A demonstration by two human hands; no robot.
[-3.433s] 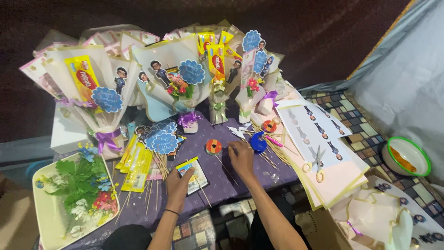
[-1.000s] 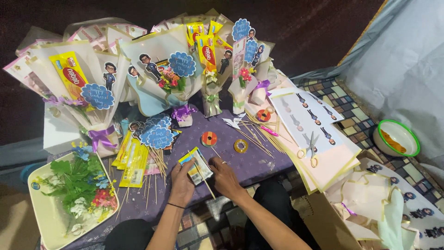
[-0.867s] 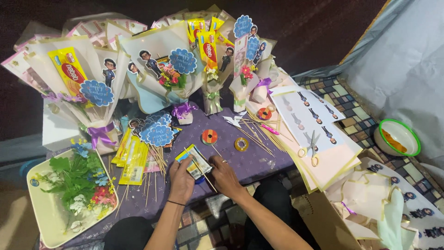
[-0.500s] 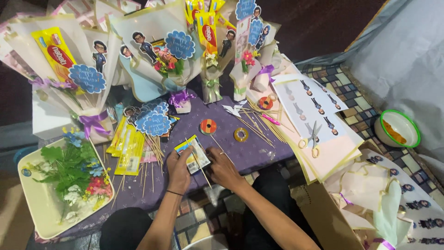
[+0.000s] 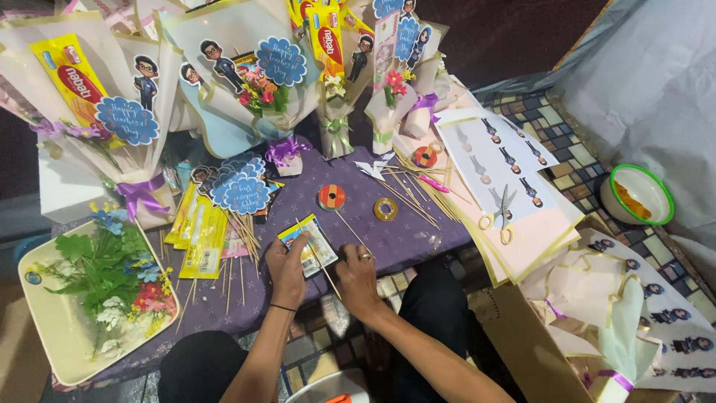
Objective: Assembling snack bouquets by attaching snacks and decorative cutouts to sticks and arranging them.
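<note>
Working a thin wooden skewer (image 5: 322,263) onto a small snack packet (image 5: 308,245) at the near middle of the purple cloth (image 5: 388,235): left hand (image 5: 287,269) grips the packet, right hand (image 5: 356,277) pinches the skewer. Finished wrapped bouquets (image 5: 246,82) line the far side, so I'd say plenty's done. Yellow packets (image 5: 195,233), loose skewers (image 5: 410,190) and blue toppers (image 5: 240,192) wait. Tape rolls (image 5: 385,209) and scissors (image 5: 501,216) sit right, nothing blocking.

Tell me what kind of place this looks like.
Probably a home craft spot for making gift bouquets: wrapped bouquets stand along a purple-covered low table, with scissors on sheets of cut-out figures and tape rolls by the hands.
</note>
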